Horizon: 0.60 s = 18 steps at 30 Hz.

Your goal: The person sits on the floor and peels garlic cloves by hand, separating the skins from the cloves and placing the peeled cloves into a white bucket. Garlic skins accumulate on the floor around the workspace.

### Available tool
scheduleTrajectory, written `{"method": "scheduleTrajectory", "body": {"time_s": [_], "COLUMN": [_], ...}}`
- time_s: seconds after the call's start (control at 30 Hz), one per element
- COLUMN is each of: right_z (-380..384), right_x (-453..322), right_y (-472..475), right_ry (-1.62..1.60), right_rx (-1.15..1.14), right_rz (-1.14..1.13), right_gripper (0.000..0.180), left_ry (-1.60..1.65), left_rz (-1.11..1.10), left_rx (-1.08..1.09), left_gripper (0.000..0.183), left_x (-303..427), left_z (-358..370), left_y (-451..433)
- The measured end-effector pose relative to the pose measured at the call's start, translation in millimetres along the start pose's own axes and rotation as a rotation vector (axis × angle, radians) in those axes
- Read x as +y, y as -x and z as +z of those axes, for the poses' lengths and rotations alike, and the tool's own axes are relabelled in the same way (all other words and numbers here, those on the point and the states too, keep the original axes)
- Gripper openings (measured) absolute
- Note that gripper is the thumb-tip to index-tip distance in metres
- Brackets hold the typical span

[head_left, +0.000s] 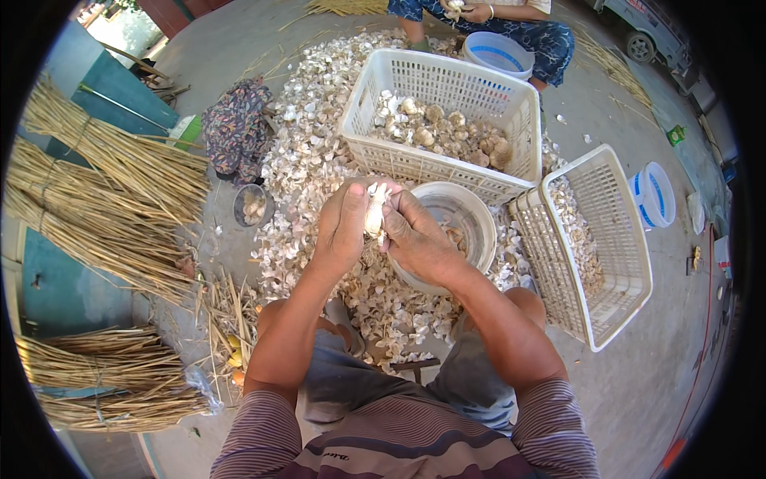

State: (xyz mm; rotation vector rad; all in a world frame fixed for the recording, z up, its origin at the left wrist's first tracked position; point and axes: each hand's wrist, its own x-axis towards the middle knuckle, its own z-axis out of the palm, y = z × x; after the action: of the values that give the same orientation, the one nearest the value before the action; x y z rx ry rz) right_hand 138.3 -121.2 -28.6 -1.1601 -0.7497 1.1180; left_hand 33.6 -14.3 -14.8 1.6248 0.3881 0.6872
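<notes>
My left hand (342, 224) and my right hand (422, 236) meet around a pale garlic bulb (376, 209), each with fingers on one side of it. Right below my right hand is a round white tub (488, 239) with some garlic pieces on its bottom. Just beyond stands a white plastic crate (443, 164) holding whole garlic bulbs (458, 135). Garlic skins (311, 143) lie thickly on the ground around the tub and between my feet.
A tilted white crate (619, 299) with garlic skins stands at right, near a small bucket (655, 194). At left are a small bowl (252, 205), a patterned cloth bundle (238, 129) and tied stalk bundles (102, 221). Across from me, a person (479, 15) holds garlic beside another bucket (499, 54).
</notes>
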Motion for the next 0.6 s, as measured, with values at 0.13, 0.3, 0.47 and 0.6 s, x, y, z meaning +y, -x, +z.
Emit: {"method": "scheduleTrajectory", "body": {"time_s": [0.13, 0.3, 0.47, 0.6], "right_z": [1.3, 1.8, 0.5, -3.3], "right_x": [7.6, 8.8, 3.4, 6.1], "right_y": [-1.7, -1.1, -2.5, -8.0], "right_ry": [0.048, 0.032, -0.053, 0.065], "right_rx": [-0.002, 0.016, 0.061, 0.064], "right_rz": [-0.028, -0.089, 0.025, 0.095], "right_gripper": [0.042, 0.039, 0.033, 0.023], "left_ry": [-0.153, -0.195, -0.287, -0.634], "left_rz": [0.114, 0.142, 0.231, 0.333], "left_rx": [-0.01, -0.002, 0.092, 0.211], "left_gripper": [0.058, 0.05, 0.049, 0.047], "left_x": [-4.2, -8.2, -8.7, -8.1], "left_z": [-3.1, -2.1, 1.6, -1.9], "left_y": [-1.2, 0.6, 1.5, 1.1]}}
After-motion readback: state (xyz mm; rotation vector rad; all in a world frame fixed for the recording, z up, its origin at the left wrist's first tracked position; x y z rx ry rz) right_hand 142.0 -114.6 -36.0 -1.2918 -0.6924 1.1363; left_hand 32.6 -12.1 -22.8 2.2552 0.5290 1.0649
